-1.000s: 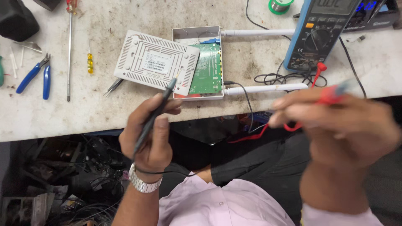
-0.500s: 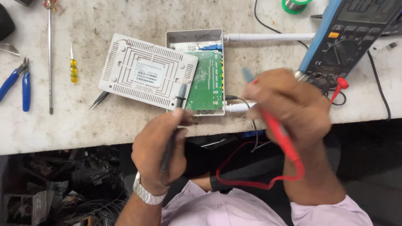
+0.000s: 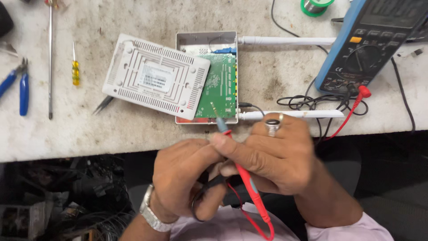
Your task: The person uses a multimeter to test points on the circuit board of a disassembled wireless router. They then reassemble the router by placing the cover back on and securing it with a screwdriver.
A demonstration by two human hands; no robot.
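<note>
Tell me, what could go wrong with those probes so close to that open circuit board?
The red probe, pinched in the right hand, aims its bare tip at the green circuit board; a slip might bridge two contacts. The loose white cover lies tilted over the board and could slide. Tangled leads by the multimeter might snag.

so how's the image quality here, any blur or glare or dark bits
Head view: light is even and soft on the workbench, with no harsh glare; the green circuit board and white router cover are sharp; the right hand and left hand show slight motion blur; the area under the bench is dark; the multimeter is cropped at the frame edge.
</note>
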